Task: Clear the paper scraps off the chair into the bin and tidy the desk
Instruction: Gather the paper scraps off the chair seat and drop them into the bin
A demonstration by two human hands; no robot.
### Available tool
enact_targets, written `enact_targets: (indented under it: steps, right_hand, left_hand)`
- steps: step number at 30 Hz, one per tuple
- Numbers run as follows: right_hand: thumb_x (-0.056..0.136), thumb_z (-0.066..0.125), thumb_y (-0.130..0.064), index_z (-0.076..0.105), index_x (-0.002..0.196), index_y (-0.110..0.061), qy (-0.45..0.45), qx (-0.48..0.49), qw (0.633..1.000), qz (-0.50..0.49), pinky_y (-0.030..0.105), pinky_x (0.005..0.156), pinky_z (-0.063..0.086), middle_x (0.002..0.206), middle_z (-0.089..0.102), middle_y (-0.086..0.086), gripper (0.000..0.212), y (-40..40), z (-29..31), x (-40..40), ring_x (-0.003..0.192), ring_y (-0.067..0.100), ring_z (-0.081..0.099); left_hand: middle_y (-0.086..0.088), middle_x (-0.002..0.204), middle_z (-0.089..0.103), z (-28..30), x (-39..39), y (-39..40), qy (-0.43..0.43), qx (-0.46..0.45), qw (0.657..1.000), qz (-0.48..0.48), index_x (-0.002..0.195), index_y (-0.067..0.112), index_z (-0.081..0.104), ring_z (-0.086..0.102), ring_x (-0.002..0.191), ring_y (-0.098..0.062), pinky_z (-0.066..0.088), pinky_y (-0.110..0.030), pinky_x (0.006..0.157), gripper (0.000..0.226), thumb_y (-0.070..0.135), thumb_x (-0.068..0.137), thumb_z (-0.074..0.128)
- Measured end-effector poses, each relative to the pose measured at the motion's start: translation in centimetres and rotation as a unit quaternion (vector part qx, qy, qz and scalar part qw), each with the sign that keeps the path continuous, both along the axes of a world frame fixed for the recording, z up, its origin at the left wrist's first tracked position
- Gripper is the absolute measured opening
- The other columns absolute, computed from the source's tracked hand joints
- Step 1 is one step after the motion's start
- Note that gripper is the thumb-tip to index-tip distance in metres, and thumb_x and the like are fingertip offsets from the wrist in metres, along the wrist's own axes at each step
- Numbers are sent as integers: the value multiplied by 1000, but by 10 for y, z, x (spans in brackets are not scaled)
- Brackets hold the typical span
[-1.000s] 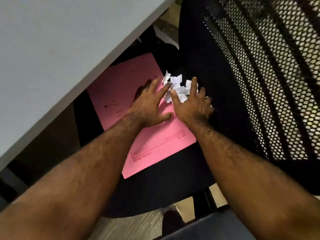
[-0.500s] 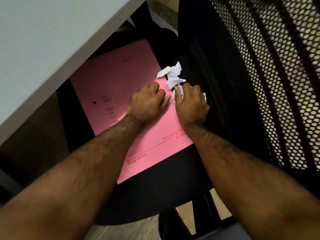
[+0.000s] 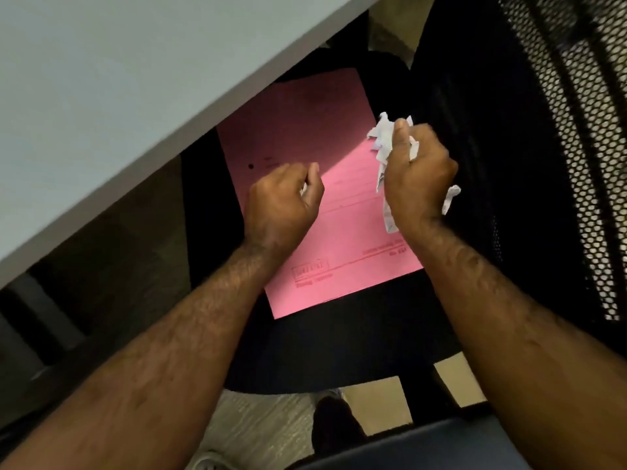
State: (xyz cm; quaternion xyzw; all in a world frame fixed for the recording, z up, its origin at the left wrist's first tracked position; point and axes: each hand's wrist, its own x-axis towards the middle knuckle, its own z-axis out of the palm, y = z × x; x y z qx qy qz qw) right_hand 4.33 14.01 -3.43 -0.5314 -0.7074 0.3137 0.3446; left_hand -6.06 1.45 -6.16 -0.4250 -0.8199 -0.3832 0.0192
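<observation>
Right hand (image 3: 419,171) is closing round a bunch of white paper scraps (image 3: 385,137), fist tight, strips poking out above the thumb and trailing below the wrist side. Left hand (image 3: 283,201) is curling into a loose fist over the pink folder (image 3: 342,232); a sliver of white is showing at its fingertips, likely a small scrap pinched there, though too little is showing to be sure.

Folder is lying flat on the black chair seat (image 3: 325,347), part tucked under the edge of the grey tabletop (image 3: 118,96). Mesh chair back (image 3: 549,157) is rising just beside the right hand. No bin in view.

Handling judgement: scraps are looking feather-light, crumpled, soft, easily crushed and no harm done by crushing. Loose ends are sticking out of the fist and could be slipping free on the way to the bin; a fuller cupped hold, both hands together, would be keeping them in. Any remaining bits on the smooth folder would be sliding readily, so sweeping them toward the palm would be suiting better than pinching. Whether stray bits are hiding under the hands cannot be told
</observation>
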Motion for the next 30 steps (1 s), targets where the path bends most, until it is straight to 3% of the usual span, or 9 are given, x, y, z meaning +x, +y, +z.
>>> enact_targets:
  steps: [3,6,9,12,18,22,25,27,30]
  right_hand:
    - [96,50,-41,63,77,-18,23,-82,996,15,14,58,45,61,53,-14,32,-25,17,-18,58,-1,55]
    - [94,53,-40,45,57,-25,68,-164,983,54,26,57,41,52,46,-12,40,-65,26,-42,52,6,45]
    - [89,57,-43,52,59,-23,109,-251,957,99,36,59,44,58,53,-3,37,-120,27,-66,58,15,51]
    - [91,58,-37,56,60,-22,89,-308,932,171,34,60,44,60,56,-2,35,-186,23,-87,61,16,53]
    - [94,54,-25,58,71,-21,-22,-319,896,309,29,60,46,71,61,-1,24,-325,8,-115,68,15,60]
    - [90,56,-14,58,68,-12,-72,-335,869,357,27,56,47,67,59,3,22,-415,-6,-142,64,17,60]
    - [89,60,-17,60,70,-16,-74,-355,853,375,27,71,50,76,64,3,19,-494,-28,-160,76,20,64]
    - [90,61,-21,58,66,-18,-64,-347,850,392,24,66,49,68,62,-2,25,-545,-47,-165,66,15,62]
    - [90,59,-31,63,66,-20,-55,-326,851,409,33,64,52,65,65,-2,27,-618,-81,-171,62,18,63]
  left_hand:
    - [4,54,37,12,-10,-41,-24,19,999,33,60,20,35,33,46,-12,21,-22,50,39,20,93,54]
    - [5,52,35,21,-20,-93,-23,18,997,71,59,20,34,32,45,-10,17,-18,50,40,20,94,54]
    - [3,52,37,22,-25,-158,-19,-3,993,118,57,17,38,35,45,-13,22,-22,50,40,21,94,54]
    - [3,53,38,20,-23,-229,-30,-21,985,171,57,12,47,36,46,-13,28,-28,46,39,21,95,54]
    - [-2,55,45,1,-12,-382,-58,-52,957,279,59,9,48,39,46,-16,35,-35,43,40,23,96,51]
    - [-7,54,48,-19,3,-478,-58,-87,925,365,58,9,47,42,46,-19,37,-38,45,39,21,95,52]
    - [-10,56,53,-38,15,-551,-52,-102,897,427,61,5,53,50,49,-24,42,-38,47,38,22,95,50]
    - [-6,55,48,-48,21,-591,-54,-100,875,471,61,6,51,44,48,-22,35,-34,47,38,22,95,50]
    - [1,56,39,-67,25,-641,-53,-97,837,536,60,7,47,33,51,-14,21,-23,53,38,22,95,48]
